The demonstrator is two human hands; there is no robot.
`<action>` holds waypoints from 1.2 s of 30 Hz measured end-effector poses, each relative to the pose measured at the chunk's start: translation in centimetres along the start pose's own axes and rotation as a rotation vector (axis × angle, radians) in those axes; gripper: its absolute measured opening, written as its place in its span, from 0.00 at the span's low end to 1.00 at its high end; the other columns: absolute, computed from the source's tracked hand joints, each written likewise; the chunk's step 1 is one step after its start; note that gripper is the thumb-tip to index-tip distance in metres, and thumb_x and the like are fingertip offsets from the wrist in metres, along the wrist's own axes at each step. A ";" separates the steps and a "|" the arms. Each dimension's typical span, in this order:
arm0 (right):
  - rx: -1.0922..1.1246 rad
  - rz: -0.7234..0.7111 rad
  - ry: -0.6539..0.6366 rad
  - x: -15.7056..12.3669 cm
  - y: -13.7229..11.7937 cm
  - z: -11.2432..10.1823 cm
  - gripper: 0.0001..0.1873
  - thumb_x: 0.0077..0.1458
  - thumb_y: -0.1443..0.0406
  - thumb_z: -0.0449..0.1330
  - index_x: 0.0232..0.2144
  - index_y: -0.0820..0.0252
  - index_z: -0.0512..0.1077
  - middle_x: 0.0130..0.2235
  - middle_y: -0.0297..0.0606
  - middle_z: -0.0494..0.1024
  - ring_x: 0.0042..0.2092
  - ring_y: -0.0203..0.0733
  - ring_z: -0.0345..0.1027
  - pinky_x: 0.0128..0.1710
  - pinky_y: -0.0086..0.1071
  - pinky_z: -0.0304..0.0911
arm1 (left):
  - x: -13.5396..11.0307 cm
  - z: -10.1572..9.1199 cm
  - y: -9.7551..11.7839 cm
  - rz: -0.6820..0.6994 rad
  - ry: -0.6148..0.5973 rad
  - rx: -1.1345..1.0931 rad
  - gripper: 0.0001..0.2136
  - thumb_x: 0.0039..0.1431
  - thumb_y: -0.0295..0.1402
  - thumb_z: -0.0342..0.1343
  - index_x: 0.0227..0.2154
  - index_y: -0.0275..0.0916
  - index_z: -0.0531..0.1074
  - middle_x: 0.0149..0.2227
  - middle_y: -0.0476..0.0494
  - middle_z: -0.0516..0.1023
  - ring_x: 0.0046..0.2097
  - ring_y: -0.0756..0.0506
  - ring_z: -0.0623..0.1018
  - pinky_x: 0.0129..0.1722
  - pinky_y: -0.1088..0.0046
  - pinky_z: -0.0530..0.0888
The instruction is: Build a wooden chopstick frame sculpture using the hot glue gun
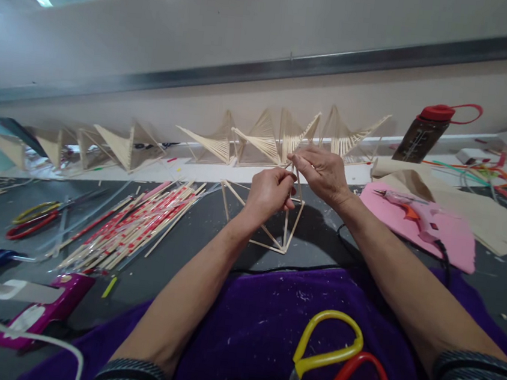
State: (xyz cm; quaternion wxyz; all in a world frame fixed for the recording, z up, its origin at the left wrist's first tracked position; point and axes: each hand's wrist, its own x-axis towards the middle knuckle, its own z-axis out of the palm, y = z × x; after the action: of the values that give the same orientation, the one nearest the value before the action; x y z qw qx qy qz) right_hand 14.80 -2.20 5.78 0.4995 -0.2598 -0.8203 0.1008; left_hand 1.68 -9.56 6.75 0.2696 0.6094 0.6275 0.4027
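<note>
A small frame of thin wooden sticks stands on the dark table in front of me, its sticks joined at the corners. My left hand is closed around its upper part, fingers curled. Right beside it, my right hand pinches the top of the same frame, fingertips close to those of the left. The exact spot where the fingertips meet is partly hidden by the hands. Behind them, several finished-looking stick models with fanned, twisted surfaces line a white ledge.
Bundled wooden sticks lie left. A pink glue gun rests on a pink sheet at right, near a red-capped bottle. Scissors with yellow and red handles lie on purple cloth. A magenta power strip sits front left.
</note>
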 end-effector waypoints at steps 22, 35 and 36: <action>-0.529 -0.293 -0.023 -0.1 -0.7 -0.6 0.17 0.63 0.58 0.50 0.35 0.56 0.77 0.39 0.42 0.74 0.39 0.44 0.61 0.38 0.36 0.55 | -0.4 -0.3 0.3 0.032 -0.011 0.017 0.11 0.57 0.28 0.46 0.22 0.36 0.70 0.19 0.51 0.73 0.18 0.53 0.75 0.20 0.82 0.70; -0.240 -0.172 0.057 0.1 -0.8 -0.1 0.19 0.63 0.60 0.50 0.31 0.58 0.79 0.37 0.42 0.77 0.40 0.43 0.67 0.43 0.37 0.61 | -0.5 -0.3 0.3 0.029 -0.026 -0.002 0.11 0.59 0.30 0.46 0.25 0.35 0.71 0.23 0.49 0.76 0.20 0.53 0.76 0.20 0.81 0.71; -0.190 -0.149 0.064 0.1 -1.0 -0.1 0.19 0.63 0.60 0.50 0.32 0.58 0.79 0.37 0.41 0.77 0.41 0.43 0.68 0.43 0.37 0.61 | -0.4 -0.3 0.2 0.024 -0.023 -0.013 0.11 0.60 0.31 0.46 0.26 0.35 0.72 0.24 0.49 0.76 0.20 0.53 0.76 0.20 0.81 0.71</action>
State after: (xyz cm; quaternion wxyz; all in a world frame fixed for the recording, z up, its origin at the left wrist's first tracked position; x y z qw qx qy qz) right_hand 14.54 -2.96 6.32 0.5046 -0.2475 -0.8268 -0.0231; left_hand 1.58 -10.05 6.99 0.2760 0.6196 0.6143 0.4032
